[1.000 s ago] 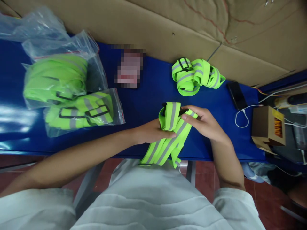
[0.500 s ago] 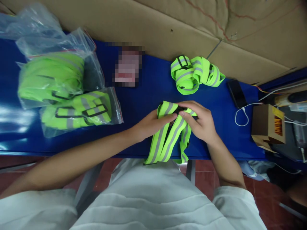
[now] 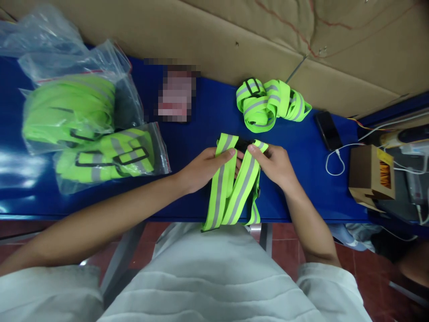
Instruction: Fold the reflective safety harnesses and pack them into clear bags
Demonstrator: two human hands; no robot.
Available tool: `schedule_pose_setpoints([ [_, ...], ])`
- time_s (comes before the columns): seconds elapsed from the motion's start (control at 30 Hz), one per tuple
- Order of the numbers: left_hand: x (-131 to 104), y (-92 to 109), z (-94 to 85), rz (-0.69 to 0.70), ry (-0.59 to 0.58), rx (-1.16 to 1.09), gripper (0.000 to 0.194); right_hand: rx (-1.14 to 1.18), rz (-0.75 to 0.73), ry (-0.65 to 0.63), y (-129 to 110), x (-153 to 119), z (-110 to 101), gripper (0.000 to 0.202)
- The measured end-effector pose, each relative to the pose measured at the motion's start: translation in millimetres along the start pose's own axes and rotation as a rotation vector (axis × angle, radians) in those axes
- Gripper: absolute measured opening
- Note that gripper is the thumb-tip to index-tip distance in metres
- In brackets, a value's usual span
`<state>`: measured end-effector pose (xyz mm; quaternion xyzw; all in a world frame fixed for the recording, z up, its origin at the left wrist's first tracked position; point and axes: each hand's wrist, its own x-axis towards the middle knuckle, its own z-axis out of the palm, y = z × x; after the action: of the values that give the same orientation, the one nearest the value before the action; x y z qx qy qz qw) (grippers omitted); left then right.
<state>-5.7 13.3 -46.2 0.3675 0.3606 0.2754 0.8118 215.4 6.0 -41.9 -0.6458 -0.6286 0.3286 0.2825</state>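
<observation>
A neon-green reflective strap (image 3: pixel 219 190) with a grey stripe hangs in folds from both hands over the front edge of the blue table. My left hand (image 3: pixel 209 165) pinches its left band, thumb on top. Fingers of my right hand (image 3: pixel 271 163) are closed on the right band. Between the hands sits a black buckle (image 3: pixel 244 143), partly hidden by fingers and webbing. Beyond them lies a bundle of the same green strap (image 3: pixel 268 105) with a black slider.
Clear plastic bags (image 3: pixel 70 112) of green straps lie at left, near a pixelated pinkish item (image 3: pixel 176 96). To the right are a black phone (image 3: pixel 327 130), a white cable (image 3: pixel 335 166) and an open cardboard box (image 3: pixel 365 172). A brown padded panel (image 3: pixel 201 40) borders the table's back.
My hands have moved slightly apart, spreading the two bands and baring more of the black buckle between them. The left band's top is higher.
</observation>
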Motion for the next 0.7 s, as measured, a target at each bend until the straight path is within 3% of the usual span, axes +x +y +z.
schedule_pose_setpoints([
  [0.2, 2, 0, -0.6, 0.131, 0.074, 0.213, 0.047, 0.732, 0.236, -0.071, -12, 1, 12, 0.040],
  [0.33, 3, -3, -0.4, 0.238, 0.051, 0.416, 0.048, 0.947, 0.444, -0.154, -25, -3, 19, 0.041],
  [0.53, 5, -10, -4.8, 0.317, 0.092, 0.458, 0.052, 0.964, 0.404, 0.033, -44, -13, 44, 0.046],
  [0.7, 3, -7, -3.4, 0.186, 0.079, 0.220, 0.053, 0.654, 0.143, 0.122, -37, -17, 61, 0.050],
])
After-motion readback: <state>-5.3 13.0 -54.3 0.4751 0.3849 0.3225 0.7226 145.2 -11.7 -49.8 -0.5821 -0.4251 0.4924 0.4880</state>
